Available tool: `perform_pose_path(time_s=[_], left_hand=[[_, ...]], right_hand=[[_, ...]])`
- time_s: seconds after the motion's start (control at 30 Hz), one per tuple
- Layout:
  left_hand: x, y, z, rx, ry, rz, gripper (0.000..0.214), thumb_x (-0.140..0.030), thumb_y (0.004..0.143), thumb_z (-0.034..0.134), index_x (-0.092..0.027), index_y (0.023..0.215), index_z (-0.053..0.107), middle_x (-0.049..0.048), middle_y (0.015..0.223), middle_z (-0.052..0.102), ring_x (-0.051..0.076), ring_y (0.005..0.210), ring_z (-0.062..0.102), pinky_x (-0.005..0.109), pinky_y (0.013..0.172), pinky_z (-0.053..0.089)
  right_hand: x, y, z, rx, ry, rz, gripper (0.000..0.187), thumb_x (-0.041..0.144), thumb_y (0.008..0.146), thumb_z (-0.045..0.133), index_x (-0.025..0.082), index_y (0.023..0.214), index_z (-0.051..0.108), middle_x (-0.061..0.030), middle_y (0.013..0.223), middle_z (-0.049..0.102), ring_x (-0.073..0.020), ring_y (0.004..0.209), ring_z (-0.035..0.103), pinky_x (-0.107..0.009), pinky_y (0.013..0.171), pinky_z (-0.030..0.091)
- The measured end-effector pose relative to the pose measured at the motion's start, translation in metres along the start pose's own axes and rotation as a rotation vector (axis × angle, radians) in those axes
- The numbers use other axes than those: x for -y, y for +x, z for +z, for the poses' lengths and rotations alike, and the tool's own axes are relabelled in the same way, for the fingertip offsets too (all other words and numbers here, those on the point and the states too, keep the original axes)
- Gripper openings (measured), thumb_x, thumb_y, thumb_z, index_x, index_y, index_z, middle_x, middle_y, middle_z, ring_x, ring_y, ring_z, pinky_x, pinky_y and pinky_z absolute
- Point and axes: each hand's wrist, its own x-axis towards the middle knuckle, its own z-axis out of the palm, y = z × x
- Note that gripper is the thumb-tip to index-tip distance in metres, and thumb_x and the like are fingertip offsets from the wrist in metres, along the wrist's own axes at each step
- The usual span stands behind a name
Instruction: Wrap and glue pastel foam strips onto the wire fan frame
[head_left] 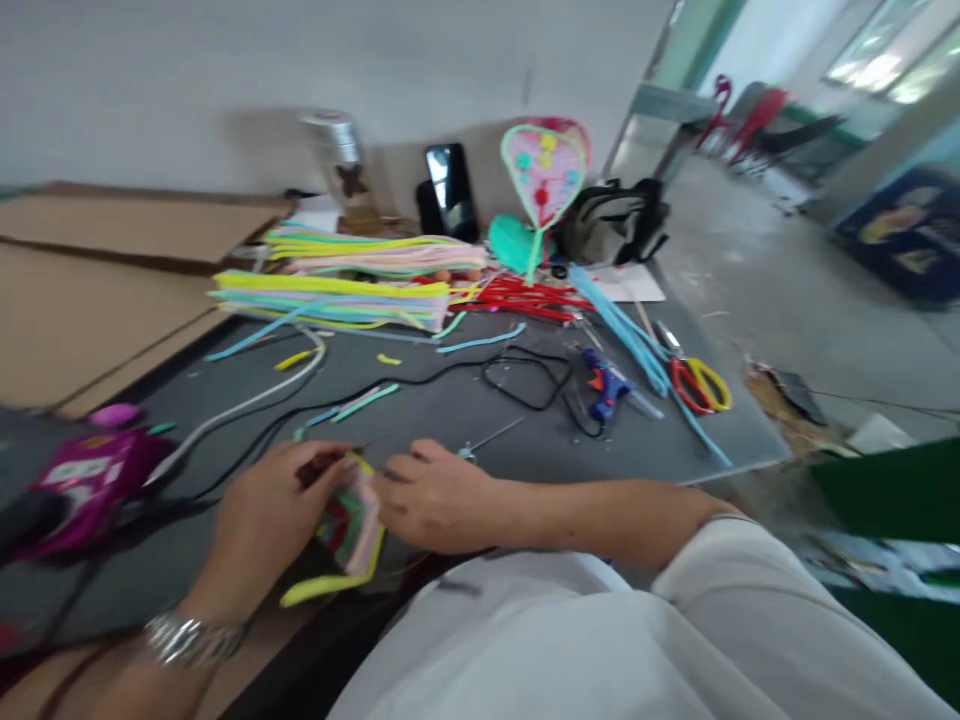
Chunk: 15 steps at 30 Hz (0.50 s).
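Near the table's front edge I hold a small craft piece [364, 530] built of pipe cleaners in pink, green and red, with a yellow pipe cleaner [326, 588] along its edge. That yellow strip bends at the bottom corner and its loose end sticks out to the left. My left hand [289, 500], with a metal watch on the wrist, pinches the piece at its upper left. On the opposite side, my right hand [431, 497] has its fingers closed at the yellow edge. Both hands hide part of the piece, and the picture is somewhat blurred.
Bundles of coloured pipe cleaners [337, 300] lie behind my hands. A blue glue gun [606, 385] and scissors [697, 385] rest to the right. A black cable [420, 380] crosses the table [420, 420]. Cardboard [97, 310] and a purple device [90, 490] are at left.
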Motion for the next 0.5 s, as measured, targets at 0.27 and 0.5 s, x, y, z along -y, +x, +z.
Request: perform_pose_path(time_s=[0.27, 0.5], left_hand=[[0.012, 0.007, -0.012, 0.013, 0.049, 0.019, 0.033, -0.055, 0.084, 0.046, -0.033, 0.078, 0.070, 0.0034, 0.075, 0.077, 0.032, 0.066, 0.069, 0.042, 0.059, 0.048], [-0.010, 0.012, -0.028, 0.175, -0.350, -0.218, 0.033, -0.048, 0.056, 0.072, -0.027, 0.081, 0.070, 0.0062, 0.086, 0.079, 0.031, 0.083, 0.074, 0.040, 0.078, 0.056]], right_hand=[[-0.003, -0.005, 0.004, -0.027, -0.034, 0.029, 0.034, 0.015, 0.106, 0.036, 0.018, 0.103, 0.070, -0.0086, 0.122, 0.070, -0.0233, 0.102, 0.057, -0.041, 0.080, 0.036], [0.000, -0.007, 0.006, -0.038, 0.003, 0.017, 0.024, 0.019, 0.104, 0.047, 0.016, 0.101, 0.070, -0.0098, 0.119, 0.071, -0.0241, 0.104, 0.053, -0.041, 0.084, 0.036]])
